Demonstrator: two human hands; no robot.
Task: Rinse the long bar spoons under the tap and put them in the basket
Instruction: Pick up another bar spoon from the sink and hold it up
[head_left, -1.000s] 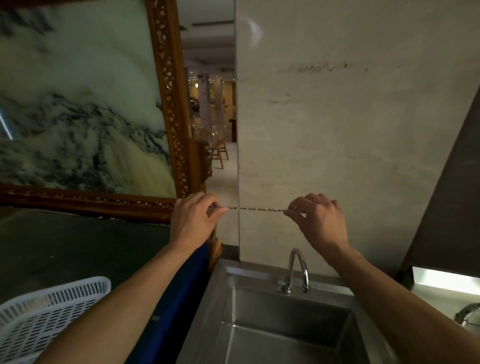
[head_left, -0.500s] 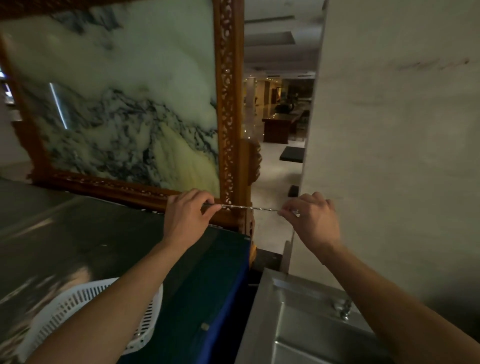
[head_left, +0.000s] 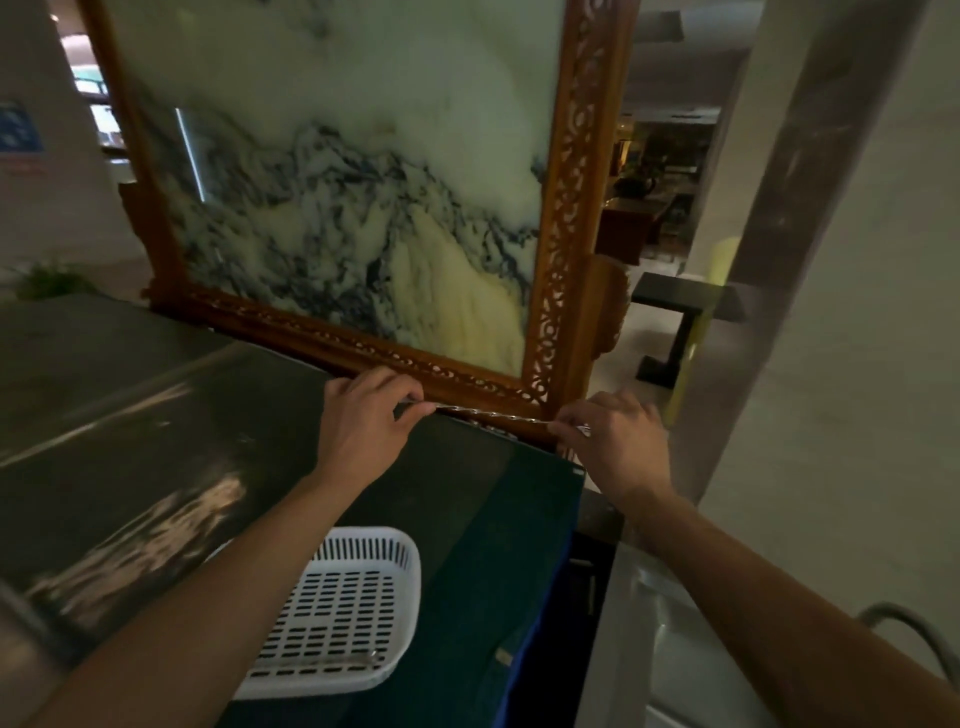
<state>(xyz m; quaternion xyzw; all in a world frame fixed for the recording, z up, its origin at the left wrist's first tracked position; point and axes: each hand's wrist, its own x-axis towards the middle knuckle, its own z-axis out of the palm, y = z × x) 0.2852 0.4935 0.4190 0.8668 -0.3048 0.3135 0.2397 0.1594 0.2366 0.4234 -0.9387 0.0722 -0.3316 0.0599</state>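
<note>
Bar spoon (head_left: 493, 414): held out level in mid-air between the two hands, twisted stem showing in the gap, in front of the lower corner of the carved frame and above the far edge of the dark counter.

Left hand (head_left: 363, 426): curled around one end of the spoon, stem pinched between thumb and forefinger; that end is hidden inside the grip, so which end it is can't be told.

Right hand (head_left: 618, 441): fingers curled too, the other end pinched at the fingertips (head_left: 563, 427), with a shiny bit of metal poking out just past them over the knuckles.

Basket (head_left: 395, 551): white, slotted plastic, sat on the counter below and nearer than the hands, partly covered by the left forearm. Something thin and shiny is seen lying along its near edge, too blurry to call.

Counter (head_left: 156, 441): dark and glossy, light reflections smeared across it.

Sink (head_left: 660, 649): steel, seen at lower right, well apart from the spoon.

Tap (head_left: 904, 623): only a curved bit is caught at the right edge.

Framed marble panel (head_left: 576, 208): stood upright behind the counter, carved wooden border.
</note>
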